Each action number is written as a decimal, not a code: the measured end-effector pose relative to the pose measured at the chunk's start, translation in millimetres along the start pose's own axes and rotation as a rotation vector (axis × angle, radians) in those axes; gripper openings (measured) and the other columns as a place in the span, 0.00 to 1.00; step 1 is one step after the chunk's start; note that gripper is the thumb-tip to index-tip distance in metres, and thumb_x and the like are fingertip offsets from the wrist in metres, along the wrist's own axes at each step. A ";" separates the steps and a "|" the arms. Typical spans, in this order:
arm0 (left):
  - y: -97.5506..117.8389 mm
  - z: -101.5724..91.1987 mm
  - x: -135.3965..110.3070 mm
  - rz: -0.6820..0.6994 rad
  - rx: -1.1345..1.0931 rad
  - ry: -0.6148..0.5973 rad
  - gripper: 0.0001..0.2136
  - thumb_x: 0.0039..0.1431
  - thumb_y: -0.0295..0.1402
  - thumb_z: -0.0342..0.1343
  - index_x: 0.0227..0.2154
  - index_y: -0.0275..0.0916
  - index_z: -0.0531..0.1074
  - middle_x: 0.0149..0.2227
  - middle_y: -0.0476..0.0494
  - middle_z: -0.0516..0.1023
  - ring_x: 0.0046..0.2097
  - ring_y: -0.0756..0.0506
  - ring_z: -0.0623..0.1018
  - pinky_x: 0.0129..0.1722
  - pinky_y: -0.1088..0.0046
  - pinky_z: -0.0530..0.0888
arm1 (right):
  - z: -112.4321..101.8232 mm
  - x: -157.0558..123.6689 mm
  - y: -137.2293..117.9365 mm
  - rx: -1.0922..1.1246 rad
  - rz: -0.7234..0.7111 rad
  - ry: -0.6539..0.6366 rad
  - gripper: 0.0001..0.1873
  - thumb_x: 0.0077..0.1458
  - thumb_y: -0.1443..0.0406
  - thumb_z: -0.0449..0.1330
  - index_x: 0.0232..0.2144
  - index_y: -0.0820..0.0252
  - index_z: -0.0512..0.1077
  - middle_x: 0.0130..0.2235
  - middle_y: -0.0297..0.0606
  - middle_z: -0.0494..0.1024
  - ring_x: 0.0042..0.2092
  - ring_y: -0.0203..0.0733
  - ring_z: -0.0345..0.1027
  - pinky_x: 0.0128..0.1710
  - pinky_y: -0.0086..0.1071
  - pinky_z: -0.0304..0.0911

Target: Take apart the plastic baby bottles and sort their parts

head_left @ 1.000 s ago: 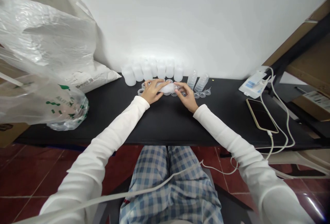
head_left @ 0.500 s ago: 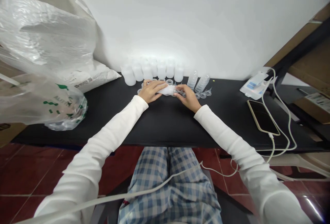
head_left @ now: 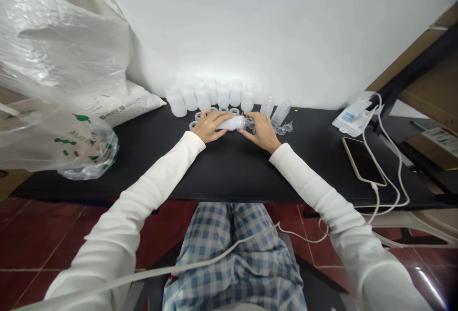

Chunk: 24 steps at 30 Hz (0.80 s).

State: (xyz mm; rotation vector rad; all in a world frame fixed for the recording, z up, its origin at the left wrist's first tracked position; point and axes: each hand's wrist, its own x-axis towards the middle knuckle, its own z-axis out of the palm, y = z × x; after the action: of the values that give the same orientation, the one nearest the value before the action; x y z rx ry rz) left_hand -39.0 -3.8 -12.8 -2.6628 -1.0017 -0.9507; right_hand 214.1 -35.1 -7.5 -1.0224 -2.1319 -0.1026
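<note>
A translucent white plastic bottle [head_left: 232,123] lies sideways just above the black table, its neck pointing right. My left hand [head_left: 209,126] is closed around its base end. At the neck, my right hand [head_left: 260,131] pinches a clear plastic top [head_left: 247,122], partly hidden by the fingers. White ring collars [head_left: 234,111] lie behind and beside the left hand. Small clear pointed nozzle pieces [head_left: 281,130] lie right of the right hand, and nested clear dome caps [head_left: 281,112] rest behind them.
Several white bottles [head_left: 177,103] stand along the wall. Large plastic bags [head_left: 86,144] crowd the table's left side. On the right are a phone [head_left: 364,160] on a charging cable [head_left: 397,163], a white-and-blue packet [head_left: 352,118] and a cardboard box [head_left: 434,149].
The right hand has shifted slightly at the bottle's neck, its fingers now a little more spread around the clear top. The left hand keeps its hold; the whole view has moved slightly.
</note>
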 end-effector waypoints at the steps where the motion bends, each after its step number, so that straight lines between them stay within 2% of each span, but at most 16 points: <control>1: -0.2 0.1 0.0 -0.003 -0.003 0.002 0.23 0.63 0.36 0.55 0.60 0.44 0.71 0.58 0.35 0.78 0.57 0.36 0.77 0.57 0.56 0.63 | -1.1 0.4 0.4 0.005 -0.038 -0.027 0.27 0.63 0.47 0.58 0.57 0.57 0.68 0.54 0.47 0.77 0.54 0.55 0.68 0.54 0.46 0.59; 4: -0.2 0.4 0.0 0.006 -0.017 -0.025 0.22 0.63 0.37 0.55 0.60 0.43 0.71 0.57 0.35 0.78 0.56 0.37 0.77 0.57 0.57 0.63 | -2.6 1.0 3.3 0.003 -0.111 -0.099 0.21 0.67 0.54 0.55 0.58 0.54 0.67 0.57 0.45 0.76 0.56 0.54 0.69 0.54 0.46 0.59; 7: 0.4 0.2 -0.1 0.015 -0.018 -0.045 0.22 0.64 0.35 0.54 0.60 0.44 0.72 0.57 0.36 0.78 0.56 0.37 0.77 0.57 0.56 0.63 | -1.2 0.6 7.4 -0.005 -0.117 -0.100 0.20 0.67 0.51 0.55 0.54 0.54 0.70 0.52 0.44 0.79 0.51 0.52 0.71 0.50 0.44 0.60; 9: 1.6 -0.3 -0.2 0.038 -0.013 -0.051 0.21 0.64 0.33 0.53 0.59 0.46 0.73 0.57 0.37 0.78 0.56 0.37 0.77 0.58 0.55 0.63 | 0.8 0.0 9.4 -0.019 -0.095 -0.089 0.23 0.65 0.46 0.56 0.48 0.56 0.73 0.43 0.43 0.81 0.44 0.50 0.71 0.47 0.43 0.60; 12: 4.8 -1.5 -0.3 0.087 0.000 -0.064 0.21 0.64 0.31 0.52 0.58 0.49 0.73 0.58 0.38 0.78 0.57 0.38 0.77 0.58 0.55 0.63 | 3.3 -1.2 9.7 -0.074 -0.049 -0.099 0.25 0.68 0.46 0.50 0.34 0.57 0.73 0.30 0.39 0.76 0.37 0.47 0.67 0.43 0.41 0.58; 14: 6.8 -2.2 -0.3 0.105 0.007 -0.076 0.22 0.64 0.30 0.53 0.59 0.49 0.73 0.58 0.39 0.78 0.58 0.39 0.77 0.59 0.55 0.64 | 3.6 -1.8 8.3 -0.121 -0.032 -0.122 0.28 0.71 0.50 0.44 0.27 0.57 0.70 0.28 0.38 0.75 0.37 0.46 0.65 0.43 0.41 0.56; 16: 7.3 -2.5 -0.1 0.107 0.006 -0.089 0.22 0.64 0.30 0.53 0.61 0.50 0.71 0.59 0.39 0.77 0.58 0.39 0.77 0.59 0.55 0.64 | 2.9 -2.0 6.4 -0.172 -0.022 -0.136 0.30 0.73 0.53 0.40 0.25 0.57 0.69 0.28 0.40 0.76 0.38 0.46 0.65 0.44 0.42 0.55; 18: 6.1 -2.2 0.2 0.088 0.003 -0.089 0.23 0.65 0.32 0.53 0.62 0.50 0.70 0.59 0.39 0.77 0.57 0.38 0.77 0.59 0.55 0.63 | 1.8 -1.7 4.6 -0.205 -0.017 -0.119 0.29 0.73 0.54 0.40 0.29 0.58 0.72 0.32 0.42 0.77 0.40 0.48 0.66 0.45 0.42 0.56; 20: 3.9 -1.5 0.4 0.058 0.002 -0.084 0.23 0.65 0.34 0.53 0.63 0.47 0.69 0.59 0.37 0.77 0.57 0.37 0.77 0.59 0.54 0.63 | 0.6 -1.1 3.0 -0.206 -0.021 -0.065 0.24 0.70 0.50 0.46 0.41 0.60 0.74 0.39 0.45 0.78 0.44 0.50 0.68 0.47 0.43 0.57; 22: 2.1 -0.8 0.4 0.035 -0.001 -0.081 0.23 0.66 0.37 0.53 0.64 0.45 0.68 0.59 0.35 0.76 0.57 0.36 0.77 0.59 0.54 0.62 | -0.4 -0.3 2.0 -0.195 -0.062 -0.034 0.27 0.66 0.48 0.54 0.54 0.63 0.70 0.48 0.49 0.78 0.49 0.53 0.70 0.51 0.44 0.58; 24: 1.6 -0.4 0.3 0.025 -0.009 -0.086 0.24 0.67 0.40 0.53 0.64 0.42 0.67 0.60 0.34 0.76 0.58 0.35 0.76 0.59 0.54 0.62 | -1.5 0.3 1.9 -0.196 -0.134 -0.068 0.28 0.65 0.52 0.56 0.61 0.61 0.65 0.55 0.50 0.76 0.55 0.54 0.69 0.54 0.45 0.57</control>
State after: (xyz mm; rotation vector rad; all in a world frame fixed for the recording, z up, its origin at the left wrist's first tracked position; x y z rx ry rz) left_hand -38.0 -5.0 -12.2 -2.7378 -0.9814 -0.8439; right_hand 216.2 -34.1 -6.7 -1.0054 -2.2862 -0.3516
